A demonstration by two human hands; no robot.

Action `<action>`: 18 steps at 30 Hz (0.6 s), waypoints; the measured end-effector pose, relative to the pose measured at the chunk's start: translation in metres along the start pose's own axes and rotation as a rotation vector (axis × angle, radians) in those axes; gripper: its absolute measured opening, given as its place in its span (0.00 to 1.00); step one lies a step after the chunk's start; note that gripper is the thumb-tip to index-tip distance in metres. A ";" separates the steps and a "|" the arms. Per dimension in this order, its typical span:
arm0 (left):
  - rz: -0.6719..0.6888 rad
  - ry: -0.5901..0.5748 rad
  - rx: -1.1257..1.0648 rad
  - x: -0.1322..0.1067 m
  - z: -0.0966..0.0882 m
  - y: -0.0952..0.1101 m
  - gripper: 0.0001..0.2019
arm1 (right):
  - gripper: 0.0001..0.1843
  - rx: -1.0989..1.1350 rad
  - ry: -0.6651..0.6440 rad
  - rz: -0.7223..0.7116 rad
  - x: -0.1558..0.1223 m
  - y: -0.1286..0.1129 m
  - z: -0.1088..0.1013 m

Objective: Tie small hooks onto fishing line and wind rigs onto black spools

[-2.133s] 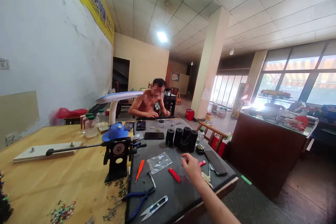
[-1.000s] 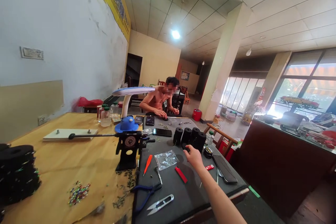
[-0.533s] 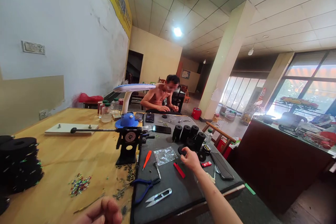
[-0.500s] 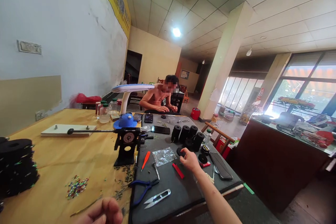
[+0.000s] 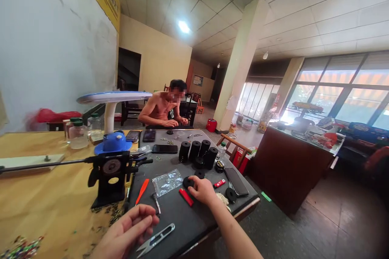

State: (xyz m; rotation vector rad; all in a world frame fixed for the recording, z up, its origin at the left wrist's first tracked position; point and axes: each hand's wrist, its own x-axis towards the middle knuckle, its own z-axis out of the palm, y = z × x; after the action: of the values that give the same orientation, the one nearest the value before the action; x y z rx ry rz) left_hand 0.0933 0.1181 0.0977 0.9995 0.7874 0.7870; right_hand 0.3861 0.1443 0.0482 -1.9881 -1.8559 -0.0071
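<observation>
My right hand [image 5: 202,191] reaches over the dark mat with thumb and fingertips on a black foam disc [image 5: 187,182]. Just behind its knuckles lies a second black disc [image 5: 199,174]. A red stick-like piece [image 5: 186,197] is to the left of the hand, beside a clear plastic bag [image 5: 167,182]. At the near edge of the mat my left hand [image 5: 130,226] is loosely curled, palm partly up, with nothing visible in it. Thread snips [image 5: 156,240] lie by its fingers, and a small metal tool [image 5: 156,203] with an orange-handled screwdriver [image 5: 142,191] is beyond them.
Several black foam cylinders [image 5: 195,151] stand behind my right hand. Rightward are a round tin [image 5: 219,166], a red lighter [image 5: 219,183], a phone [image 5: 237,182] and another black disc [image 5: 231,195]. A black clamp device [image 5: 111,178] and blue-based lamp [image 5: 114,143] stand left. A person [image 5: 165,109] sits opposite.
The view has swung right. My left hand has come up and inward over the mat, covering the pliers. My right hand stays at a black disc; the disc near the lighter lies closer to the mat's right edge.
</observation>
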 end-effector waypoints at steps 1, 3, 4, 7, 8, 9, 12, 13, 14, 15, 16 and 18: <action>0.006 0.001 0.037 0.006 0.005 0.000 0.20 | 0.18 -0.002 0.018 0.008 -0.004 0.001 -0.002; 0.030 -0.012 0.103 0.015 0.013 -0.001 0.19 | 0.17 -0.008 0.066 0.040 -0.012 0.004 -0.007; 0.044 -0.023 0.127 0.019 0.017 -0.002 0.18 | 0.16 -0.012 0.093 0.062 -0.016 0.006 -0.010; 0.083 -0.036 0.159 0.031 0.026 -0.007 0.15 | 0.14 -0.029 0.164 0.125 -0.021 0.012 -0.016; 0.082 -0.041 0.165 0.034 0.029 -0.011 0.14 | 0.15 -0.034 0.177 0.136 -0.020 0.012 -0.017; 0.079 -0.049 0.168 0.038 0.031 -0.014 0.13 | 0.15 -0.040 0.181 0.141 -0.018 0.011 -0.017; 0.058 -0.089 0.163 0.045 0.035 -0.027 0.12 | 0.13 -0.066 0.154 0.141 -0.006 0.002 -0.010; 0.055 -0.096 0.159 0.046 0.036 -0.030 0.12 | 0.12 -0.078 0.136 0.141 -0.001 -0.003 -0.006; 0.053 -0.100 0.154 0.047 0.036 -0.034 0.11 | 0.11 -0.092 0.116 0.142 0.004 -0.008 -0.001; 0.049 -0.107 0.151 0.046 0.036 -0.036 0.11 | 0.11 -0.108 0.096 0.145 0.009 -0.013 0.004; 0.046 -0.113 0.150 0.045 0.036 -0.037 0.11 | 0.11 -0.123 0.076 0.150 0.013 -0.017 0.009; 0.046 -0.114 0.151 0.040 0.033 -0.034 0.12 | 0.12 -0.151 0.038 0.162 0.020 -0.022 0.016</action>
State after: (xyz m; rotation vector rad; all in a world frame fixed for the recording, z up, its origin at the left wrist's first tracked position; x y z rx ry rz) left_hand 0.1478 0.1271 0.0692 1.1906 0.7360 0.7109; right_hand 0.3628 0.1685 0.0456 -2.2197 -1.7098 -0.1409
